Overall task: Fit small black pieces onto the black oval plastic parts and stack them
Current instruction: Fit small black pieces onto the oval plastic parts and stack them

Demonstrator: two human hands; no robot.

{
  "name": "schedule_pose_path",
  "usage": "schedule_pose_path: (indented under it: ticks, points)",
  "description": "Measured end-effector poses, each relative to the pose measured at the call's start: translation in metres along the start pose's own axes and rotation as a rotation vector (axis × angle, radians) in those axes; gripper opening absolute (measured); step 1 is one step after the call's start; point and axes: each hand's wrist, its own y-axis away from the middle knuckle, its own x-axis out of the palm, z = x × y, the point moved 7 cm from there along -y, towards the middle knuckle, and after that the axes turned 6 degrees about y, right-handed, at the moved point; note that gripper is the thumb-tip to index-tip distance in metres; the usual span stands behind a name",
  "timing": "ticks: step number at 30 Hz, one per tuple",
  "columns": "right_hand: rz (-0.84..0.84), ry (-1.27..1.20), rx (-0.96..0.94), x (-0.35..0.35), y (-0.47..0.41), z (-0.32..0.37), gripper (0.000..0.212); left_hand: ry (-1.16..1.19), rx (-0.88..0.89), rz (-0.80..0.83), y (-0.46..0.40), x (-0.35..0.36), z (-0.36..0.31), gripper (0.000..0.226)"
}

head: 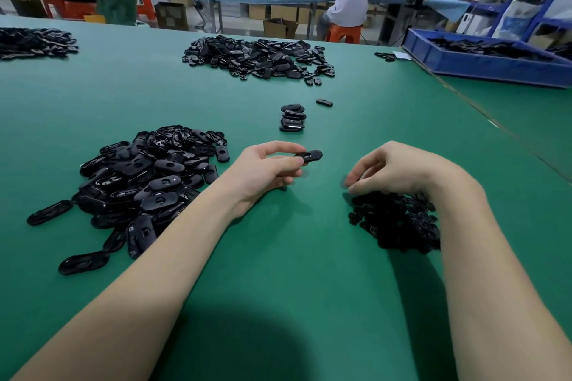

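Pinching an oval part (309, 156) btwn thumb and fingers, L hand (263, 172) holds it just above the green table (294, 272). R hand (391, 168) has fingers curled down onto the small-piece pile (397, 221); blurred, can't tell if it's got one. Short stack (292, 117) sits beyond the hands, loose oval pile (145, 182) to the left.
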Motion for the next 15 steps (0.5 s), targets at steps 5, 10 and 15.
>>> schedule_pose_path:
  ticks: [5,10,15]
  points:
    - [0.063,0.030,0.020,0.0065,0.0031,-0.0017,0.012,-0.033,0.015,0.024,-0.0004,0.0025,-0.0002,0.015]
    - [0.029,0.018,0.020,0.0092,0.0028,-0.0015,0.010,-0.049,0.020,0.023,-0.0003,0.0028,-0.0008,0.017]
    - [0.052,-0.028,-0.015,0.0097,0.0044,0.0037,0.008,-0.066,0.028,0.015,0.0008,0.0037,-0.0018,0.018]
